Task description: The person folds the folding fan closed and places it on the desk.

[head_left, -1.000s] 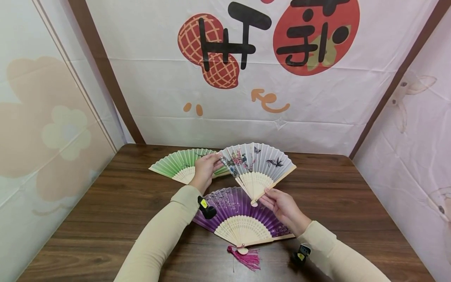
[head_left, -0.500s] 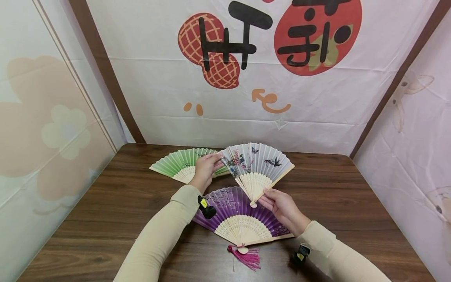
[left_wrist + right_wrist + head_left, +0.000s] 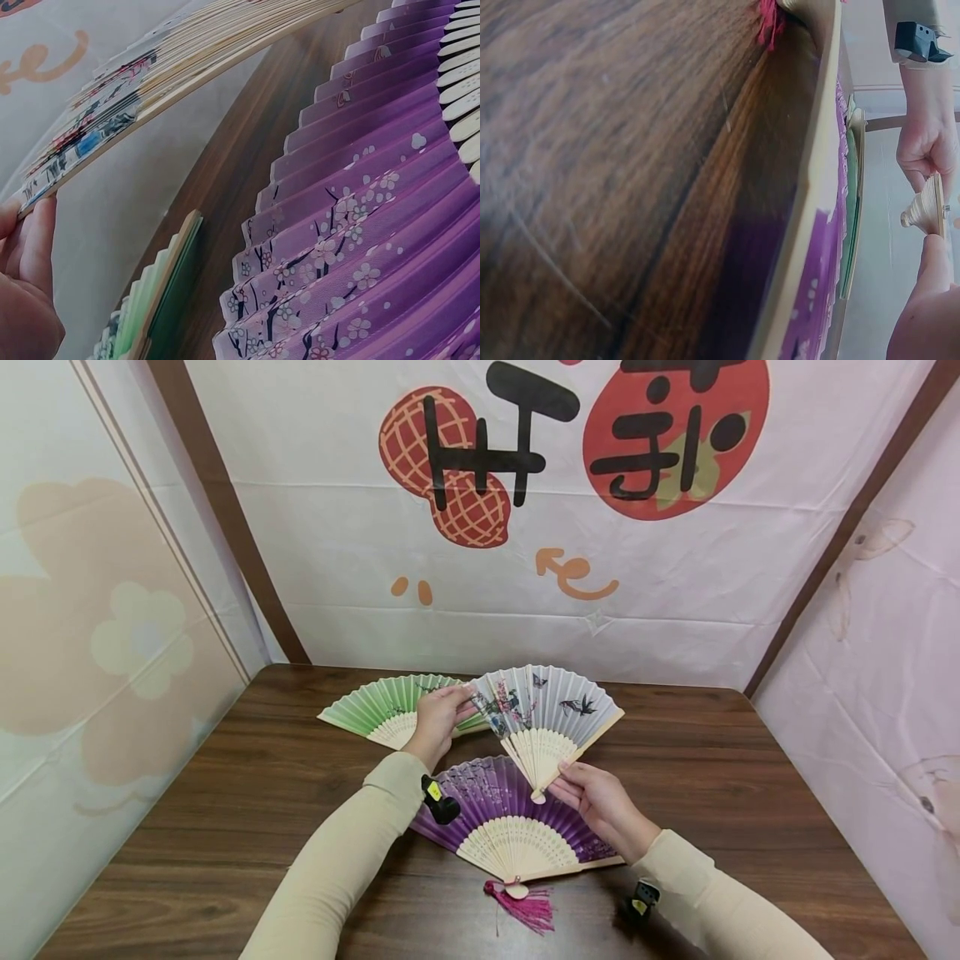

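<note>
Both hands hold a spread white-grey folding fan (image 3: 551,710) with birds and flowers printed on it, raised above the table. My left hand (image 3: 437,720) pinches its left outer edge, as the left wrist view also shows with the fan's edge (image 3: 82,161) between thumb and fingers. Down near the pivot, my right hand (image 3: 603,802) pinches the right guard stick. Below lies an open purple fan (image 3: 517,827) with blossom print and a magenta tassel (image 3: 528,912). Behind the left hand is an open green fan (image 3: 382,710), partly hidden by that hand.
The fans are over a dark wooden table (image 3: 225,827) with rounded back corners. A white printed cloth wall (image 3: 337,568) rises behind it, and more cloth walls stand at both sides. A small black camera (image 3: 440,802) sits on the left wrist.
The white-grey fan has shifted very slightly left, its right edge most visibly, and the right hand has moved a little with it. The other two fans stay where they were.
</note>
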### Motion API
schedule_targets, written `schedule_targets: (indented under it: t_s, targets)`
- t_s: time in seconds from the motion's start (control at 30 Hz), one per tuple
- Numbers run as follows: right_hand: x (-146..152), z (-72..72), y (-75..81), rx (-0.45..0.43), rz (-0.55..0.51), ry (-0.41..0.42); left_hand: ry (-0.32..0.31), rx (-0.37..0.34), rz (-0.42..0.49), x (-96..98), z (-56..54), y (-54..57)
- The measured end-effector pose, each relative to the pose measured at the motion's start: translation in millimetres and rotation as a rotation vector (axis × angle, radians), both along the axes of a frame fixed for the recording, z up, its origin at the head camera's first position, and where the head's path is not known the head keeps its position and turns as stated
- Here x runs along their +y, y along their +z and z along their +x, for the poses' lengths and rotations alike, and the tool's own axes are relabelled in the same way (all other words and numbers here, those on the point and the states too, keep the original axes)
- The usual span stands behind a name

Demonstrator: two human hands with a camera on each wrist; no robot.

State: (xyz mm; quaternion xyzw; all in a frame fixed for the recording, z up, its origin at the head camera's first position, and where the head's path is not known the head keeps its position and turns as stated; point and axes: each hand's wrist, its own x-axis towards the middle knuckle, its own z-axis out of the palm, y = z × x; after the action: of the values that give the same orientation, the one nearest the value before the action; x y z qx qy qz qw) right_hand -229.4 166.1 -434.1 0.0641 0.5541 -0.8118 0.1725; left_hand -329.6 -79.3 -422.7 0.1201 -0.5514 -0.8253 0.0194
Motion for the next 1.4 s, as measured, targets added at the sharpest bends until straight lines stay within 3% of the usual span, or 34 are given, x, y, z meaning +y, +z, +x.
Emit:
schedule_targets:
  t_s: [1.4]
  targets:
    - [-8.6, 7.5, -1.2, -0.011, -0.002, 0.013, -0.071, -0.009, -0.043, -2.5, 1.6, 0.0]
